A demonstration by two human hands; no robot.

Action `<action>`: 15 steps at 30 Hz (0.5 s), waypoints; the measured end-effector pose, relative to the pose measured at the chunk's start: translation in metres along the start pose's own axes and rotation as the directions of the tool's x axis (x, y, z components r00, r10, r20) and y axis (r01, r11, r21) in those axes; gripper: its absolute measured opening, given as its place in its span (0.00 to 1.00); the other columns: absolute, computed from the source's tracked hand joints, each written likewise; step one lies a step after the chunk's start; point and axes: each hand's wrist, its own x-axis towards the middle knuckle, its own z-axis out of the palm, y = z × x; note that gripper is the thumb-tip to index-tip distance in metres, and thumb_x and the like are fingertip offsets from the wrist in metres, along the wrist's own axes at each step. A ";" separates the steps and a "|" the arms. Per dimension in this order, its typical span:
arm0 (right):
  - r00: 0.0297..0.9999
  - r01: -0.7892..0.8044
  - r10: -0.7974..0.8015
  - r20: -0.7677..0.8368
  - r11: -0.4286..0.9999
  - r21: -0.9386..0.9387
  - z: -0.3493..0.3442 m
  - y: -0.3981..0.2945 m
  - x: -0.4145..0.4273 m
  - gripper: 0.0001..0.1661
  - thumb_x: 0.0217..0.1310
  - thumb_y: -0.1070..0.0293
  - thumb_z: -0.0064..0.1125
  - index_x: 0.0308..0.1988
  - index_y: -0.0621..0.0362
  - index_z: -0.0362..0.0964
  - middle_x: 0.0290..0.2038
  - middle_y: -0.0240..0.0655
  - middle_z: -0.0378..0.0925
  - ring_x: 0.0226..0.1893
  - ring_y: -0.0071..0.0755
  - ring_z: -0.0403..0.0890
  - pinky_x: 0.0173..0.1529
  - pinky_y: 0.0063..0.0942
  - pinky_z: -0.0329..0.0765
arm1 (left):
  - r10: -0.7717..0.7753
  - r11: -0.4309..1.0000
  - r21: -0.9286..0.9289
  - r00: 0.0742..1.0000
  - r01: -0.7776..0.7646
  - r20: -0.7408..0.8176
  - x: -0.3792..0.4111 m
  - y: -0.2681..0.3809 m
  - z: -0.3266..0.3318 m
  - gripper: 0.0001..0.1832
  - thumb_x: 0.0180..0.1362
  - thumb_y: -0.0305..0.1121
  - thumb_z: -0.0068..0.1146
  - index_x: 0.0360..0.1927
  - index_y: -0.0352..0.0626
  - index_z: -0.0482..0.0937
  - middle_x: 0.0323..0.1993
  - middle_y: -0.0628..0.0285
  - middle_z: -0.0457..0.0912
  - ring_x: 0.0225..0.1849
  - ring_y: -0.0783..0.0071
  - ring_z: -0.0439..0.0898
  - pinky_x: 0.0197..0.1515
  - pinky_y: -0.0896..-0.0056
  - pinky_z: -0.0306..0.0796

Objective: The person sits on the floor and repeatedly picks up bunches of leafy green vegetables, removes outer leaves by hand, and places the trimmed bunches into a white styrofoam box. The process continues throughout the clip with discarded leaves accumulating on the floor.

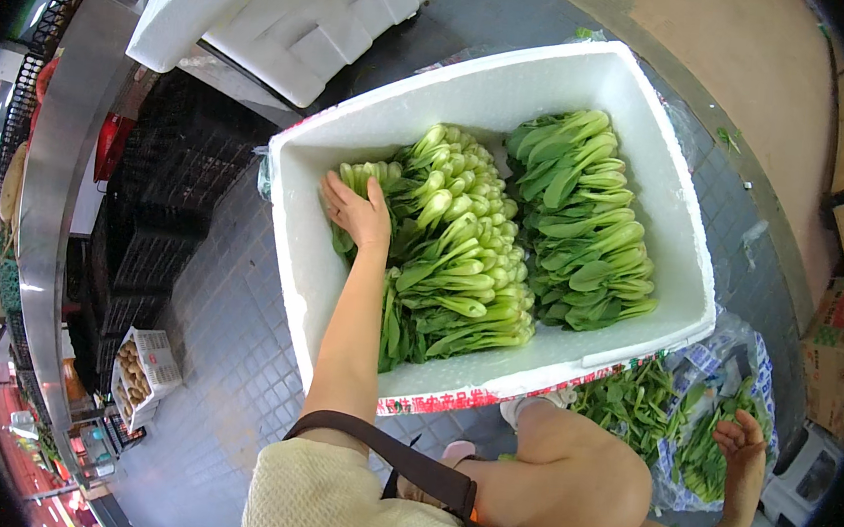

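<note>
A large white foam box (pixel 579 356) stands before me with rows of bok choy (pixel 461 244) in it, white-green stems turned to the right and leaves to the left. Another row of bok choy (pixel 591 225) lies along its right side. My left hand (pixel 357 213) reaches inside at the left wall, palm down, resting against a short row of bok choy (pixel 371 173) with the thumb apart. Low at the right, my right hand (pixel 741 446) hovers with loosely curled fingers and nothing in it. Beneath it, loose leafy greens (pixel 706 461) lie on a printed plastic bag (pixel 678 436).
White foam boxes (pixel 300 19) stand beyond the far left corner. Stacked black crates (pixel 165 188) line a steel counter (pixel 60 179) at left. A white basket of potatoes (pixel 148 379) sits on the tiled floor (pixel 225 367). Cardboard boxes (pixel 836 345) stand at right.
</note>
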 end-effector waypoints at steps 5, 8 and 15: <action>0.999 -0.037 0.037 -0.005 0.999 0.012 0.000 0.002 -0.002 0.43 0.54 0.32 0.43 0.53 0.60 0.62 0.41 0.37 0.74 0.42 0.31 0.74 0.51 0.29 0.67 | -0.112 0.978 0.185 0.989 0.093 0.096 -0.005 -0.009 0.016 0.41 0.58 0.51 0.46 0.65 0.36 0.42 0.66 0.45 0.44 0.66 0.47 0.47 0.63 0.50 0.49; 1.000 -0.006 0.006 0.016 1.000 0.016 -0.001 0.003 -0.004 0.42 0.56 0.34 0.43 0.53 0.61 0.61 0.42 0.37 0.74 0.42 0.30 0.74 0.50 0.29 0.67 | -0.254 0.940 0.238 0.967 0.243 0.019 -0.007 -0.005 0.039 0.47 0.56 0.55 0.46 0.66 0.37 0.36 0.67 0.44 0.41 0.67 0.48 0.44 0.63 0.48 0.48; 0.993 -0.119 0.119 0.012 0.993 -0.028 -0.021 0.010 -0.023 0.34 0.59 0.47 0.50 0.54 0.63 0.61 0.42 0.38 0.73 0.42 0.31 0.74 0.49 0.28 0.68 | -0.516 0.817 0.409 0.833 0.407 0.201 0.015 0.022 0.043 0.50 0.55 0.60 0.44 0.66 0.41 0.30 0.67 0.44 0.30 0.68 0.44 0.38 0.64 0.44 0.39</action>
